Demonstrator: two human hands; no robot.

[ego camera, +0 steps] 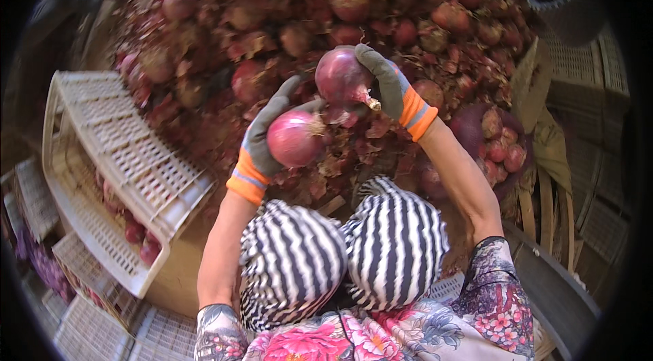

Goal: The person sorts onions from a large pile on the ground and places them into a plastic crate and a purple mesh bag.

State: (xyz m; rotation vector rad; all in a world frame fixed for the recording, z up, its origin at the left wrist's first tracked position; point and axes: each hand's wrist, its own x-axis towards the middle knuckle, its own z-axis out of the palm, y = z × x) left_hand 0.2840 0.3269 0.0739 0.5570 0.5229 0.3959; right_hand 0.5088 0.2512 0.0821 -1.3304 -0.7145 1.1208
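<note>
Both my hands wear grey-coated work gloves with orange cuffs. In my left hand point(268, 142) sits a shiny red onion point(296, 138), its dry root tuft turned to the right. My right hand point(385, 85) grips a second, larger red onion point(341, 75), held a little higher and farther off; its cut neck points down and to the right. The two onions are apart. Beneath my hands spreads a heap of red onions point(350, 2) mixed with loose papery skins point(319, 182).
At left, a white plastic crate point(127, 147) tilts open with several onions inside. A purple mesh bag point(461, 124) of small onions stands at right beside a wooden frame point(546, 208). More crates point(92, 330) stack at lower left. A grey trough-like edge point(556, 284) lies lower right.
</note>
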